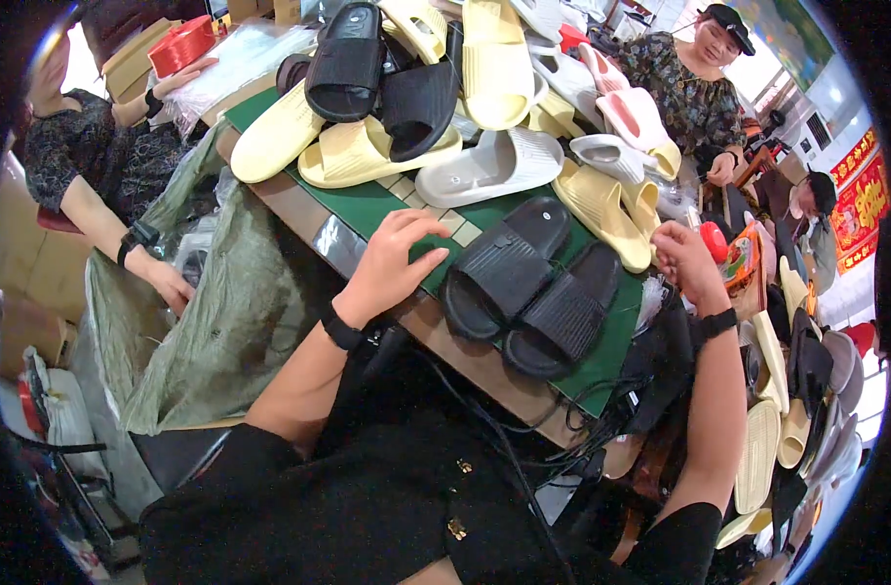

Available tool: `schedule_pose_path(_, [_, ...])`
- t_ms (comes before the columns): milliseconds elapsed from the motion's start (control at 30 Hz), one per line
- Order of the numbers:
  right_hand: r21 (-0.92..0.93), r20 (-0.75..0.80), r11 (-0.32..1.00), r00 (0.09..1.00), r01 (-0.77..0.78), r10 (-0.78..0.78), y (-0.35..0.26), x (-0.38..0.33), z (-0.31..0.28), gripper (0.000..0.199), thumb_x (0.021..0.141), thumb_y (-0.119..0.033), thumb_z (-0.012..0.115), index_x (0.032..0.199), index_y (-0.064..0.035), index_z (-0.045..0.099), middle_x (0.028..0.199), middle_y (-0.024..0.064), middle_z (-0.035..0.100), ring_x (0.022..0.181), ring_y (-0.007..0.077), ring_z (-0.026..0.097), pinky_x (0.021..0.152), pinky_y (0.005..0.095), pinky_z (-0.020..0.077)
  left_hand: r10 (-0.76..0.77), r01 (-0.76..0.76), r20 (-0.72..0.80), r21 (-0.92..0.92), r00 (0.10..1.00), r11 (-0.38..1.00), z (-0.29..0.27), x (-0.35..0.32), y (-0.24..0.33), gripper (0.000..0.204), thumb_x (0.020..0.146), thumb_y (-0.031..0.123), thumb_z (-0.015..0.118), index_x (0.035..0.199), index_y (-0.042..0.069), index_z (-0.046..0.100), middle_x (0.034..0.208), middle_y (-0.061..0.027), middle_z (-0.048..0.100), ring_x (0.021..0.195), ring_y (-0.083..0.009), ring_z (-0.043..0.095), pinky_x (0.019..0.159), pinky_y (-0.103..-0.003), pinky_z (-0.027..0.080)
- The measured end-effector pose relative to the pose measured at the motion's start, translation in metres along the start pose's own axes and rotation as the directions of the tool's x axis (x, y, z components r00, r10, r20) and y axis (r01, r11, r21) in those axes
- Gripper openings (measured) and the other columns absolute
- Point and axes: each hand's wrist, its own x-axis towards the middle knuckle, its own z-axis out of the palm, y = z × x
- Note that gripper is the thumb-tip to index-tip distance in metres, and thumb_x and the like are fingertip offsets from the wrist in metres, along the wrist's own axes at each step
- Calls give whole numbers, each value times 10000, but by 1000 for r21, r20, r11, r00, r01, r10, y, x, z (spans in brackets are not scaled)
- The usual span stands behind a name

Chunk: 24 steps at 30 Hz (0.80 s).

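Observation:
A pair of black slide slippers (504,271) lies side by side on the green mat (594,388), directly in front of me. My left hand (392,261) hovers just left of them, its thumb and fingers apart and holding nothing. To their right, my right hand (689,261) is raised with the fingers curled together next to a yellow slipper (601,210). Whatever those fingertips may pinch is too small to make out. Just beyond the black pair lies a light grey slipper (494,168), tilted against the heap.
Yellow, black, grey and pink slippers (494,73) are heaped across the table's far side. A green woven sack (212,322) stands at left, a co-worker's hand (168,285) at its opening. Black cables (562,450) hang by the near edge. More slippers (757,458) are stacked at right.

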Motion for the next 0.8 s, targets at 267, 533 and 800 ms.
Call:
schedule_pose_path(267, [-171, 26, 985, 999, -25, 30, 7, 1, 7, 111, 912, -165, 666, 888, -65, 625, 649, -11, 564, 465, 69, 502, 393, 221, 359, -39, 39, 1, -26, 999, 999, -1, -9, -4, 230, 817, 87, 738, 1037, 59, 680, 1124, -133, 666, 1134, -310, 595, 979, -398, 471])
schedule_pose_path(533, [-169, 112, 985, 993, -23, 43, 7, 6, 29, 105, 904, -145, 685, 887, -52, 640, 654, -25, 561, 499, 54, 524, 413, 204, 376, -36, 36, 24, -35, 999, 999, 1, -13, 1, 223, 813, 73, 739, 1027, 58, 680, 1116, -127, 665, 1134, -311, 593, 974, -398, 474])
schedule_pose_path(800, [-208, 231, 978, 971, -5, 54, 4, 16, 63, 81, 905, -129, 670, 898, -53, 645, 696, -30, 567, 549, 60, 532, 462, 204, 398, 11, -11, 15, 7, 1000, 1000, 5, -18, 11, 235, 794, 57, 750, 1015, 62, 669, 1094, -114, 649, 1109, -314, 585, 951, -408, 482])
